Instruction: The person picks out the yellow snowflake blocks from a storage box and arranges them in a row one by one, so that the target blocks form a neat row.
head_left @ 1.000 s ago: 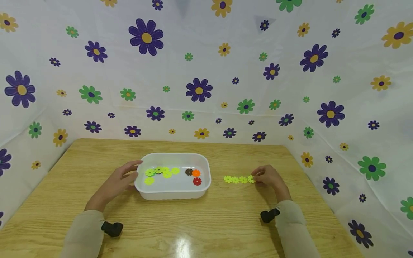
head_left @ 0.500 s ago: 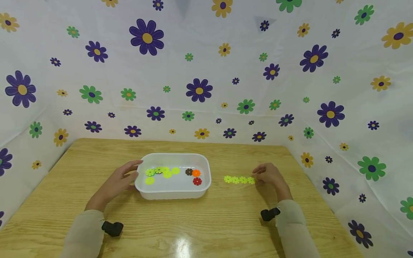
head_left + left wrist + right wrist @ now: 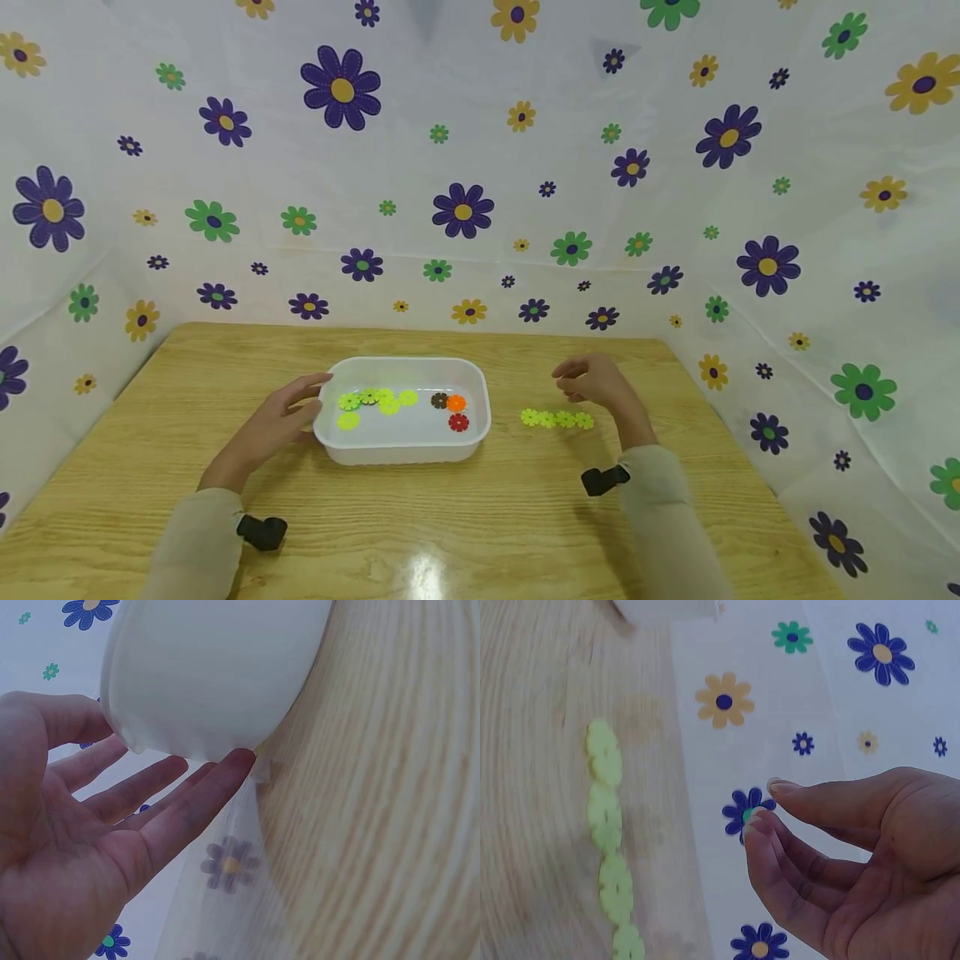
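Observation:
My left hand [image 3: 272, 423] touches the left end of a white plastic tub [image 3: 405, 454], its fingers spread and fairly straight. In the left wrist view, those fingertips rest against the tub's end wall [image 3: 210, 675]. Inside the tub lie several yellow-green notched discs [image 3: 388, 406], plus a brown disc [image 3: 440, 400], an orange one [image 3: 456, 402] and a red one [image 3: 459, 422]. To its right, several yellow-green discs form a row [image 3: 557, 419] on the table. Above and behind that row hovers my right hand [image 3: 598, 387], loosely curled, with nothing between thumb and fingers in the right wrist view.
The wooden table [image 3: 450, 533] is bounded behind and at the sides by a white flower-printed sheet [image 3: 480, 150]. A small black camera sits on each wrist, the left one [image 3: 261, 532] and the right one [image 3: 604, 480].
My right hand has left the right end of the disc row and moved up and to the left. The row stays where it was, and my left hand remains at the tub.

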A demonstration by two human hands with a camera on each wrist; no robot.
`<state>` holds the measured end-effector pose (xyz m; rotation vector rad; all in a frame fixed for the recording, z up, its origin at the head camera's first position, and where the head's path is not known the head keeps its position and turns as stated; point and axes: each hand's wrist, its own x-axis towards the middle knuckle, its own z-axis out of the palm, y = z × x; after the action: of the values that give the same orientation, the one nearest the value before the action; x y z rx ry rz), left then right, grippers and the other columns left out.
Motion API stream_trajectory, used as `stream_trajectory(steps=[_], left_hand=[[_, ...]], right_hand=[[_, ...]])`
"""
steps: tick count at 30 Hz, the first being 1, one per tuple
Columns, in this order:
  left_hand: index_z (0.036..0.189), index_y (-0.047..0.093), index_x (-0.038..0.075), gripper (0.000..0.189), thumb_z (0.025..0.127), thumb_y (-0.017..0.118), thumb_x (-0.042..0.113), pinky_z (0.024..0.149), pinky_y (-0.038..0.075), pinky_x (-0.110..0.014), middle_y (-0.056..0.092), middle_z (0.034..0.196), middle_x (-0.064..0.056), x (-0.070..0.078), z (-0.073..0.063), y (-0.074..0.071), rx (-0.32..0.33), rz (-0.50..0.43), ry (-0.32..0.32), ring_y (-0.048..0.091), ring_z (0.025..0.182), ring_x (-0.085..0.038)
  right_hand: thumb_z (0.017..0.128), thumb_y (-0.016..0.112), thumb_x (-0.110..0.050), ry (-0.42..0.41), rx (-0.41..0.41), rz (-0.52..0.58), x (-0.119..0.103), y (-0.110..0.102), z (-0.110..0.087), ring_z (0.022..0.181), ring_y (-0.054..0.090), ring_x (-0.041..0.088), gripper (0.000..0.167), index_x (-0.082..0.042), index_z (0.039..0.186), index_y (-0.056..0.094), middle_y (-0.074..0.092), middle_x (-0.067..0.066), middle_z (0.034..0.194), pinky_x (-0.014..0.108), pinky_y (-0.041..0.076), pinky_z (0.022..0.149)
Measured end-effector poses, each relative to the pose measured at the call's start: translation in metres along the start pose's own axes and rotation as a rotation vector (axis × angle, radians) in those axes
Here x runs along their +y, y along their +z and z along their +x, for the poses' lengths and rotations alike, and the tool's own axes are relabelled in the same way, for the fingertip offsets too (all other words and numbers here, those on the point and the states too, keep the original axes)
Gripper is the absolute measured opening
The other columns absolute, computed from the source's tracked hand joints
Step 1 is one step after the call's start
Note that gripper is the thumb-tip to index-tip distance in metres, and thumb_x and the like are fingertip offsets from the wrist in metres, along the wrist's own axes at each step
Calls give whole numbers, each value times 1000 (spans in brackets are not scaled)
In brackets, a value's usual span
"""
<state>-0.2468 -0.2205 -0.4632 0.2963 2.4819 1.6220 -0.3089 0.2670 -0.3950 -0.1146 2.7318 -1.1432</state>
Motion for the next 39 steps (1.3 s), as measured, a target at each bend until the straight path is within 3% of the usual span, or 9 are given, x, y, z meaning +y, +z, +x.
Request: stream_trajectory(steps=[4, 8, 19, 27, 33, 39], left_hand=[[163, 28, 13, 59, 110, 49, 28, 96, 62, -50, 29, 164, -31, 1, 0, 0, -6, 1, -3, 41, 144, -57], [163, 28, 13, 59, 110, 49, 28, 97, 61, -51, 28, 165, -31, 1, 0, 0, -14, 0, -6, 41, 144, -57], [162, 28, 12, 59, 110, 49, 27, 96, 61, -51, 28, 165, -31, 2, 0, 0, -10, 2, -6, 41, 144, -57], [162, 29, 11, 58, 110, 49, 26, 95, 62, -50, 28, 164, -32, 3, -1, 0, -6, 4, -4, 41, 143, -58], [162, 29, 11, 58, 110, 49, 26, 95, 62, -51, 29, 164, -32, 2, -1, 0, -5, 3, 6, 41, 143, -58], [162, 29, 12, 58, 110, 49, 25, 95, 62, -50, 29, 164, -32, 2, 0, 0, -6, 3, -2, 42, 143, -58]], right_hand=[[99, 66, -10, -16, -6, -8, -15, 10, 6, 86, 72, 22, 25, 3, 120, 71, 72, 21, 113, 42, 65, 87], [98, 67, -9, -27, -16, 7, -32, 22, 10, 85, 72, 22, 22, 1, 117, 72, 72, 19, 110, 44, 65, 88], [96, 70, -8, -39, -44, 26, -72, 53, 19, 83, 72, 25, 17, -2, 112, 74, 73, 16, 106, 33, 66, 79], [95, 71, -6, -96, -88, 49, -90, 79, 28, 81, 72, 22, 18, -1, 112, 75, 74, 15, 106, 39, 66, 84], [95, 71, -6, -159, -148, 51, -99, 97, 33, 76, 69, 20, 20, 2, 113, 75, 74, 15, 102, 33, 66, 78], [95, 70, -6, -160, -195, 50, -107, 117, 37, 77, 68, 22, 20, 3, 113, 74, 74, 14, 98, 41, 65, 85]])
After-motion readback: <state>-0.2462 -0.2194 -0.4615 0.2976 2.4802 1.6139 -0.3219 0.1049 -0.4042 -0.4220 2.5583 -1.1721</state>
